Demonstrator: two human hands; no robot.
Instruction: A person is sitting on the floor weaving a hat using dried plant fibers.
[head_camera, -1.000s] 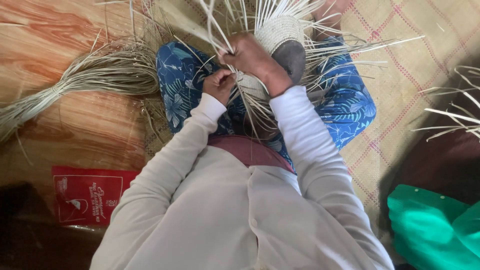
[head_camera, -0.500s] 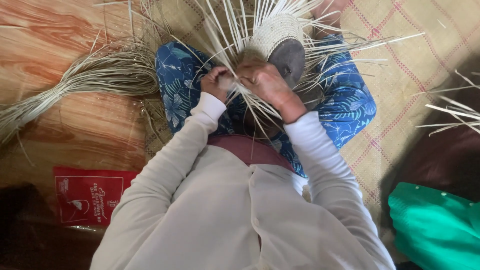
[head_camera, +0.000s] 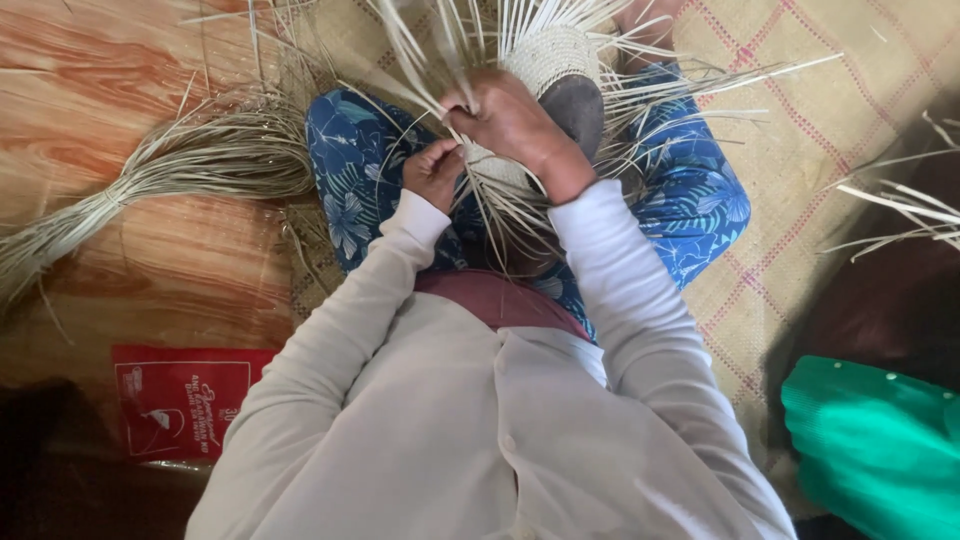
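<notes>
Woven basket (head_camera: 552, 62) under right hand (head_camera: 512, 122) (touching)

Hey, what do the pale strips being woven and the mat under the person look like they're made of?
The thin pale strips look like dried plant fibre, perhaps split cane or palm leaf: flat, matte, straw-coloured, springing stiffly outward. The tan floor mat with pink grid lines looks woven from similar dried reed or grass; its fine plaited texture shows, though the exact fibre is unclear.

The right hand (head_camera: 515, 125) covers part of the half-woven basket (head_camera: 555, 75), its upright strands blur, and the reed bundle (head_camera: 150, 180) runs off the left edge.
</notes>
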